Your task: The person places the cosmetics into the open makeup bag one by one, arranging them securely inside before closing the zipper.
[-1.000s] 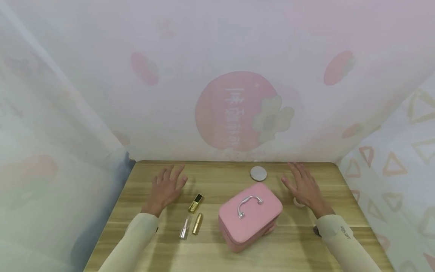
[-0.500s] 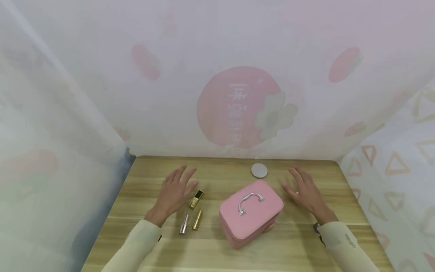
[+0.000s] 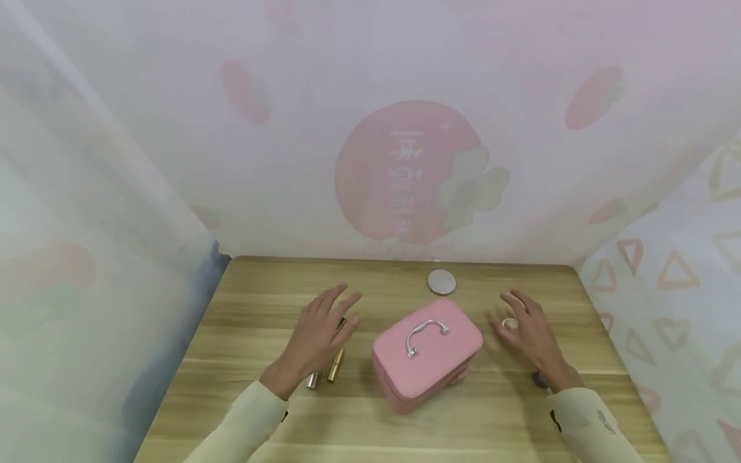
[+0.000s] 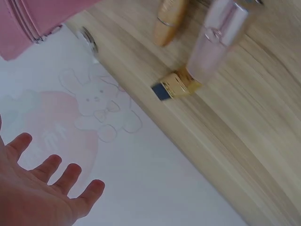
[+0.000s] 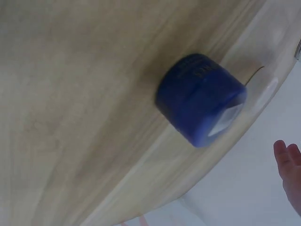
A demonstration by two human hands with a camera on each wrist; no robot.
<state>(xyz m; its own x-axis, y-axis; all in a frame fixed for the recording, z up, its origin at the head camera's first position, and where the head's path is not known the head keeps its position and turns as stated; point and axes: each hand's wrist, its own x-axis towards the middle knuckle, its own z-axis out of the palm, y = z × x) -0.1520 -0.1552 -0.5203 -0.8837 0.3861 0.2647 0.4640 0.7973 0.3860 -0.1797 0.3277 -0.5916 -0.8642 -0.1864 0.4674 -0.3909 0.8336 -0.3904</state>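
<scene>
A pink case [image 3: 428, 354] with a silver handle [image 3: 425, 335] on its lid sits on the wooden table. To its left hovers my left hand [image 3: 312, 337], fingers spread and holding nothing. It partly covers a gold-and-black tube [image 4: 174, 88] and a silver-and-pink tube [image 4: 214, 40]. A gold bullet-shaped tube [image 3: 336, 366] lies between that hand and the case. On the case's right, my right hand [image 3: 529, 334] is raised with loosely bent fingers and nothing in them. A pale round item [image 3: 510, 324] shows beneath it. Near the right wrist stands a small dark blue container [image 5: 200, 99].
A round silvery-white disc [image 3: 442, 282] lies behind the case, near the table's back edge. Pale printed curtains [image 3: 278, 180] rise at the back and both sides. The wooden tabletop [image 3: 231, 424] spans the space between.
My left hand has moved right, from beside the tubes to over them. The right hand has shifted slightly right. The head view has tilted down a little; the case stays put.
</scene>
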